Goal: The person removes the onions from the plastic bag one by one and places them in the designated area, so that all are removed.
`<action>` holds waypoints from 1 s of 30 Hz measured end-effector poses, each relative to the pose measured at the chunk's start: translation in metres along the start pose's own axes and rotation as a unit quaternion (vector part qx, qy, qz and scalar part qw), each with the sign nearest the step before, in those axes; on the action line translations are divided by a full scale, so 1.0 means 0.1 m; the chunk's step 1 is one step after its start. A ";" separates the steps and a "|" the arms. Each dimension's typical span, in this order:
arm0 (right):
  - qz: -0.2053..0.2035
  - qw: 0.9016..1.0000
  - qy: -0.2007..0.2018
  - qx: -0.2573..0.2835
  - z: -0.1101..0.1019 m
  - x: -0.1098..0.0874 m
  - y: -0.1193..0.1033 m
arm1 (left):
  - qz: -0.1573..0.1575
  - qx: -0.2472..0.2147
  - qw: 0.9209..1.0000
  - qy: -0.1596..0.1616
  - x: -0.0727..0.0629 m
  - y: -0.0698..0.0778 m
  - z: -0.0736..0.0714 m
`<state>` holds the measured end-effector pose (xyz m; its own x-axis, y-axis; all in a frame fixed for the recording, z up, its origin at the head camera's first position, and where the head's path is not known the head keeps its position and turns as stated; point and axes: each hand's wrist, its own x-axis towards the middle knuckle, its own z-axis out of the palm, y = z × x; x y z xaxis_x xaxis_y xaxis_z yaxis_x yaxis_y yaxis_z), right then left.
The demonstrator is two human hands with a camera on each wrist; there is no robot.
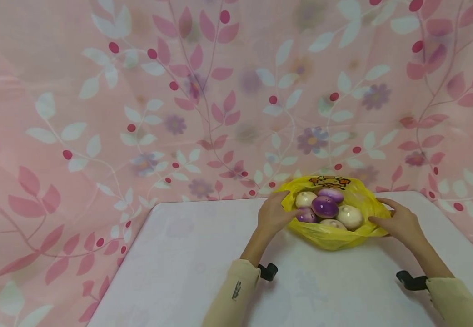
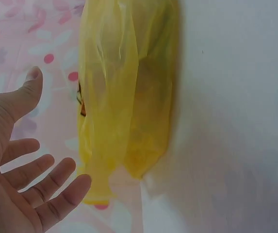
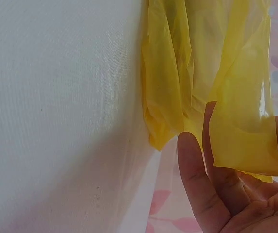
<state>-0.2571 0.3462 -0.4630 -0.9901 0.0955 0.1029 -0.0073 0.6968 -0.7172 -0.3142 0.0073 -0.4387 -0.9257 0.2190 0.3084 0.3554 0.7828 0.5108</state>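
Note:
A yellow plastic bag (image 1: pixel 330 240) sits toward the back of the table, its mouth spread wide. In it lie several glossy round onion-like vegetables, some purple (image 1: pixel 325 207) and some cream-white (image 1: pixel 349 217). My left hand (image 1: pixel 275 213) is at the bag's left rim; in the left wrist view its fingers (image 2: pixel 51 187) are spread and loosely bent, with nothing between them. At the right rim is my right hand (image 1: pixel 400 222), thumb toward the bag's front. A loose flap of the bag (image 3: pixel 243 131) covers part of its relaxed fingers (image 3: pixel 197 179), and no firm grip shows.
The table (image 1: pixel 179 263) has a pale cover. Behind it hangs a pink curtain (image 1: pixel 228 113) printed with leaves and flowers. Black wrist mounts (image 1: pixel 268 272) stick out beside both cream sleeves (image 1: pixel 236 290).

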 end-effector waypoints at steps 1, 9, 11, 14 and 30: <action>0.000 1.000 0.000 0.002 0.00 0.00 0.00 | -0.001 0.001 1.000 -0.003 0.02 0.04 0.03; 0.001 1.000 -0.001 0.009 0.01 0.01 0.00 | -0.002 0.024 0.999 -0.029 0.15 0.33 0.17; 0.003 1.000 -0.001 0.010 0.01 0.00 0.00 | -0.002 0.031 0.999 -0.035 0.18 0.38 0.21; 0.003 1.000 0.000 0.015 0.02 0.00 0.00 | -0.007 0.040 0.998 -0.046 0.23 0.44 0.25; 0.003 1.000 0.006 0.027 0.04 -0.01 0.01 | -0.056 0.052 0.997 -0.031 0.33 0.52 0.52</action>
<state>-0.2570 0.3438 -0.4662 -0.9885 0.1075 0.1066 -0.0100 0.6562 -0.7546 -0.3328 0.0859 -0.4436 -0.9659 0.1601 0.2034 0.2378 0.8595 0.4524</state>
